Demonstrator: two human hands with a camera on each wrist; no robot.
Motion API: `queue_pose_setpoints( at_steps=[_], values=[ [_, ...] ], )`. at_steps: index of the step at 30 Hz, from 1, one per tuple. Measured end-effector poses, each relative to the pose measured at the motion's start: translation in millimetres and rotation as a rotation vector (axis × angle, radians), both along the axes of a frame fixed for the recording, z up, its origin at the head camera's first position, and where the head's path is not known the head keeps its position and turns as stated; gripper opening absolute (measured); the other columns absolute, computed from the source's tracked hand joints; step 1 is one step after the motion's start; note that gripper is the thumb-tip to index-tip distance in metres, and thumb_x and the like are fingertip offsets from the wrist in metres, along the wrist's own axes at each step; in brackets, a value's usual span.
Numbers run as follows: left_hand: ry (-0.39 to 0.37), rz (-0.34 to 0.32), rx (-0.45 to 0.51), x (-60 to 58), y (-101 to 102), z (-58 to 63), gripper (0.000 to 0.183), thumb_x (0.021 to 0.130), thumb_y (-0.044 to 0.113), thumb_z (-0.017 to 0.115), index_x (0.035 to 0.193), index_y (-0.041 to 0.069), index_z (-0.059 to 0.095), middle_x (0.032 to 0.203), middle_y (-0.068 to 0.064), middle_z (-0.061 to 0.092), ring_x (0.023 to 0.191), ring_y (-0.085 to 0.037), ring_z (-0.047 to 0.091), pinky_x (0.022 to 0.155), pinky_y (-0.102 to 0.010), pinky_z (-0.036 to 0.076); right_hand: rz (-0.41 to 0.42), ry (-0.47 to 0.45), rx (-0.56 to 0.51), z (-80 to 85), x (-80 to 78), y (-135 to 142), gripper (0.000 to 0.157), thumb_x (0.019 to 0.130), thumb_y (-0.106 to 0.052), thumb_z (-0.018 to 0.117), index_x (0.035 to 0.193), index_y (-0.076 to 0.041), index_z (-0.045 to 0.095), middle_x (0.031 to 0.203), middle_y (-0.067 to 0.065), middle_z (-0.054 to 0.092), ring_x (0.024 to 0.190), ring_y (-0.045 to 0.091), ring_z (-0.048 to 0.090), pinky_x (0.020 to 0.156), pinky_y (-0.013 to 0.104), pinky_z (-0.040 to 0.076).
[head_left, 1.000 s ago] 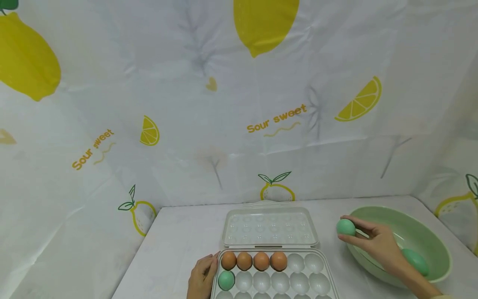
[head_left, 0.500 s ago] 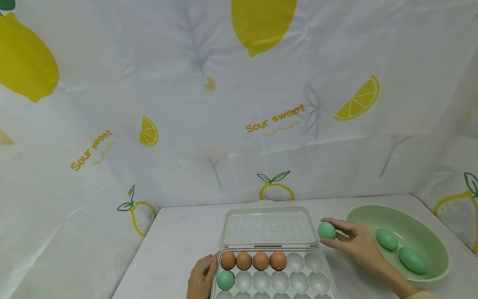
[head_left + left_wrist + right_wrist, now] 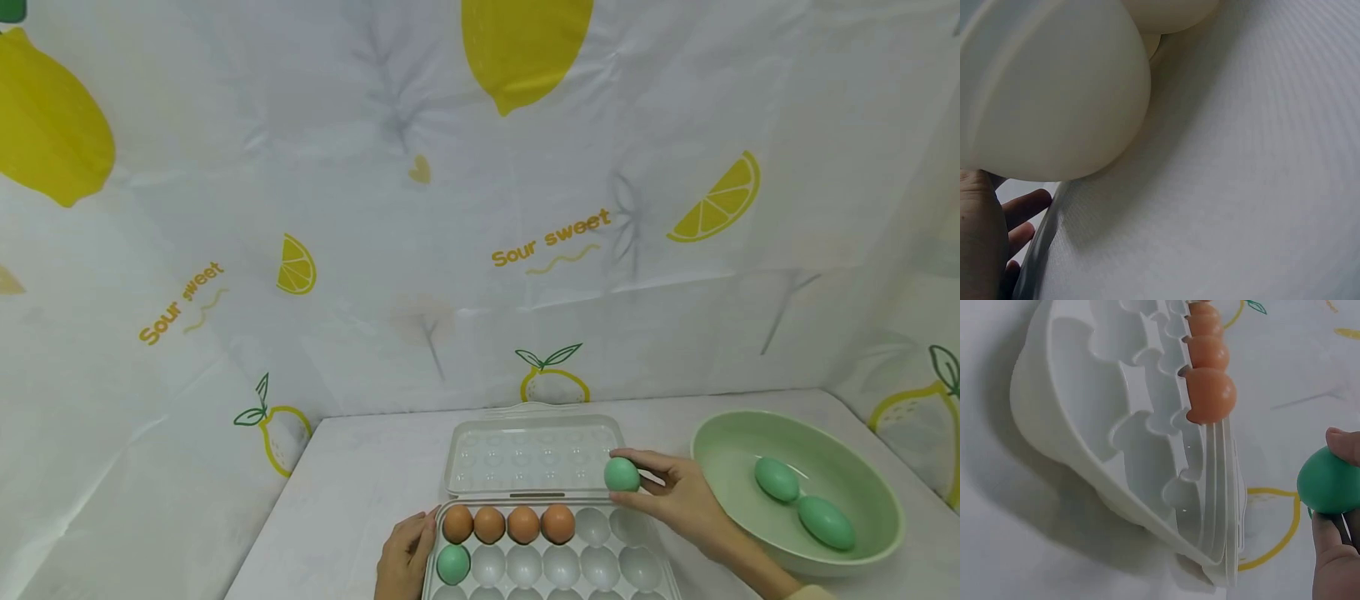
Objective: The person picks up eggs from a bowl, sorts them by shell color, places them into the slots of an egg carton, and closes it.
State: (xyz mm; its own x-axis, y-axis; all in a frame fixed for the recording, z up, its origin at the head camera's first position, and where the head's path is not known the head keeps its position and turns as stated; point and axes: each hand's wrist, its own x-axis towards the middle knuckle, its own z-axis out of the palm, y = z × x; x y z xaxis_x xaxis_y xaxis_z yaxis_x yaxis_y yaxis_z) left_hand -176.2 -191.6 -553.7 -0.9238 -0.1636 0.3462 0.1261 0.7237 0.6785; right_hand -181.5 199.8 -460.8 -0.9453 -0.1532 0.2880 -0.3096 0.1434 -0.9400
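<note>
My right hand point(image 3: 678, 504) pinches a green egg point(image 3: 622, 475) between thumb and fingertips, above the back right corner of the pale egg tray point(image 3: 562, 567). In the right wrist view the green egg point(image 3: 1327, 482) is held beyond the tray's edge. Several brown eggs point(image 3: 523, 524) fill the back row from the left, and the two rightmost cups there are bare. Another green egg point(image 3: 453, 564) sits in the leftmost cup of the second row. My left hand point(image 3: 405, 554) rests against the tray's left edge, its fingers point(image 3: 1027, 208) loosely extended beside the cups' underside.
A light green bowl point(image 3: 885, 533) at the right holds two green eggs point(image 3: 825, 522). The clear lid point(image 3: 536, 457) lies opened flat behind the tray. A lemon-printed sheet point(image 3: 375, 250) hangs behind the white table point(image 3: 337, 483).
My right hand has carried the green egg leftward from over the bowl's rim to the tray's back right corner. The eggs in the bowl came into sight. My left hand stayed put.
</note>
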Motion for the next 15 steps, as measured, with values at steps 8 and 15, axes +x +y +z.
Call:
queue_pose_setpoints(
  at_steps=[8, 15],
  values=[
    [0.043, -0.013, -0.024, 1.1, 0, -0.7, 0.021, 0.101, 0.031, 0.062, 0.113, 0.029, 0.08, 0.108, 0.008, 0.078, 0.11, -0.022, 0.07, 0.092, -0.046, 0.061, 0.02, -0.011, -0.003, 3.5, 0.4, -16, 0.053, 0.082, -0.006, 0.084, 0.13, 0.009, 0.064, 0.124, -0.013, 0.071, 0.111, -0.01, 0.063, 0.093, 0.011, 0.055],
    [0.036, -0.014, -0.038, 0.2, -1, -2.0, 0.022, 0.101, 0.032, 0.062, 0.113, 0.028, 0.08, 0.109, 0.008, 0.078, 0.11, -0.022, 0.071, 0.093, -0.047, 0.061, 0.081, -0.008, -0.036, 3.2, -1.6, -33, 0.053, 0.081, -0.006, 0.084, 0.129, 0.008, 0.065, 0.121, -0.022, 0.069, 0.112, -0.009, 0.064, 0.095, 0.012, 0.055]
  ],
)
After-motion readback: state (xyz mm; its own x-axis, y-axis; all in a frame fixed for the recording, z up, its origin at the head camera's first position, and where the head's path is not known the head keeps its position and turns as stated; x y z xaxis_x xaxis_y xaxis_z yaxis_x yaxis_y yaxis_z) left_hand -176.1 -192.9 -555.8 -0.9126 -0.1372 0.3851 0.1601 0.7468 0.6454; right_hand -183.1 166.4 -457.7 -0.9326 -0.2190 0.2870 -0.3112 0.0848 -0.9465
